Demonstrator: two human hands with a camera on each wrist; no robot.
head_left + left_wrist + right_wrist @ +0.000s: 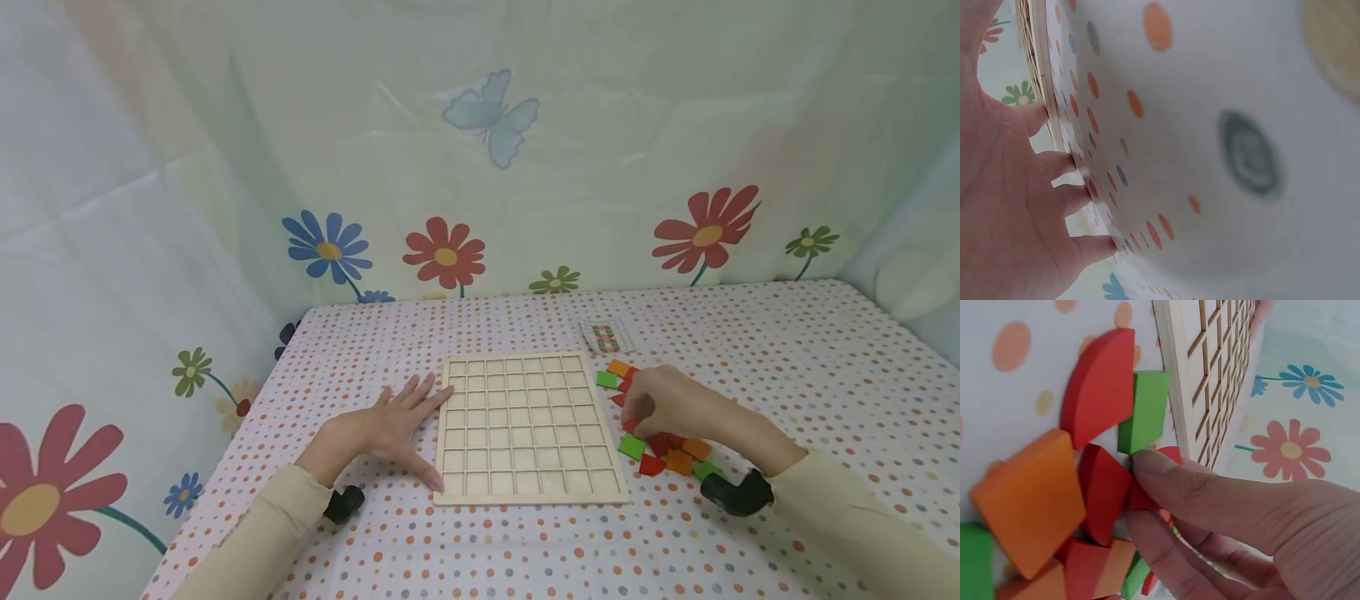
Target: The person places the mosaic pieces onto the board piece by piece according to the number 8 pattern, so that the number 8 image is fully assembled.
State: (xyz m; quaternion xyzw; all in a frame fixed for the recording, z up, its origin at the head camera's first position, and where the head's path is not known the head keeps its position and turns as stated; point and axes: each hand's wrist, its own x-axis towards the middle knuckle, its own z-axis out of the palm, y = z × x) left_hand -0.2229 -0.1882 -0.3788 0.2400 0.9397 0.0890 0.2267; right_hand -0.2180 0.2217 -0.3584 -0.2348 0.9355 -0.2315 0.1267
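Observation:
A pale wooden grid board (pixel 499 437) with rows of square cells lies flat on the table. My left hand (pixel 393 427) is spread beside its left side, with thumb and index fingertips right at the board's edge. To the right of the board my right hand (pixel 667 402) reaches into a loose heap of coloured pieces. Between its thumb and fingers it pinches a red block (pixel 1144 495), partly hidden by the thumb. Around it lie a red quarter-circle block (pixel 1102 387), a green block (pixel 1149 409) and an orange square block (pixel 1032 501).
Behind the heap rests a small card (pixel 606 337) printed with a coloured pattern on a grid. A dotted cloth (pixel 480 550) covers the table. Flowered curtains (pixel 585 167) hang behind it and at the left. Dark wrist devices (pixel 738 493) sit under both wrists.

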